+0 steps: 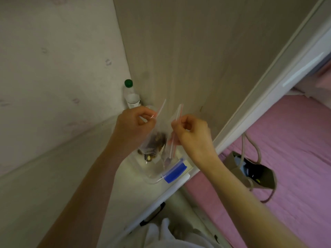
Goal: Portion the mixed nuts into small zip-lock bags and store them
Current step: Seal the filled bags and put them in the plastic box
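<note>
Hands held up at chest height over a white counter (125,190), seen from the person's own head. The left hand (136,120) has its fingers curled and pinches one red-striped lip of a small clear zip-lock bag (161,133). The right hand (191,131), also curled, pinches the opposite lip just beside it. A further red strip hangs below the right hand; whether it belongs to a second, empty bag cannot be told.

A dark cluster of mixed nuts (157,140) sits in the bottom of the bag. The bag hangs between the hands, above a clear plastic tub (152,179) with a blue latch (174,171). More nuts seem to lie in the tub.

This looks like the portioning step: one bag is filled and its mouth is not yet closed. The next move probably calls for bringing the two lips together and pressing along the strip. The bag should stay upright over the tub so nothing spills.

In the corner stands a bottle (131,97) with a green cap. Its white label carries small print too blurred to read. A paper bag (236,161) on the pink bed (286,140) shows no legible writing.
</note>
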